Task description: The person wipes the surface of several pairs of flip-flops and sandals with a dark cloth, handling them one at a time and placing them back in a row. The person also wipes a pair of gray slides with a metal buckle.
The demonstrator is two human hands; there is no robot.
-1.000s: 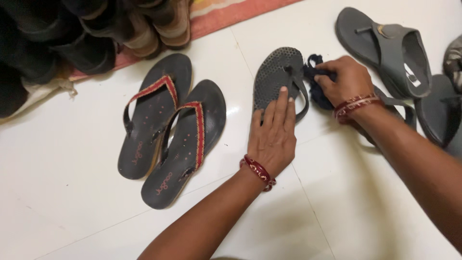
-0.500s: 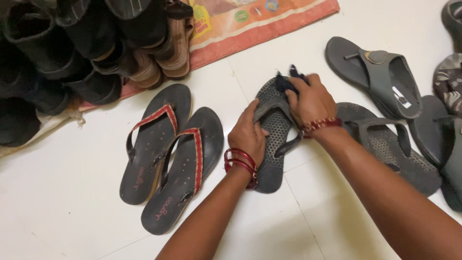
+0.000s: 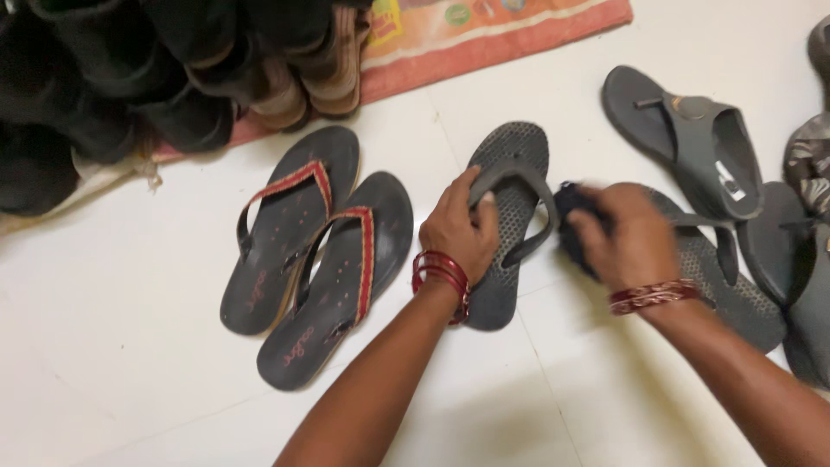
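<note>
While a pair of red-strapped sandals [image 3: 316,259] lies toward the floor's left side beside a pile of shoes [image 3: 173,69], my left hand [image 3: 456,232] pinches the strap of a dark flip-flop [image 3: 510,225], its long axis running near-to-far, toe pointing away. My right hand [image 3: 629,238] is closed around a dark cloth [image 3: 572,216] just beside it.

The left hand [image 3: 458,229] grips a grey flip-flop's [image 3: 510,216] strap; the right hand [image 3: 627,238] clutches a dark cloth [image 3: 572,207].
</note>
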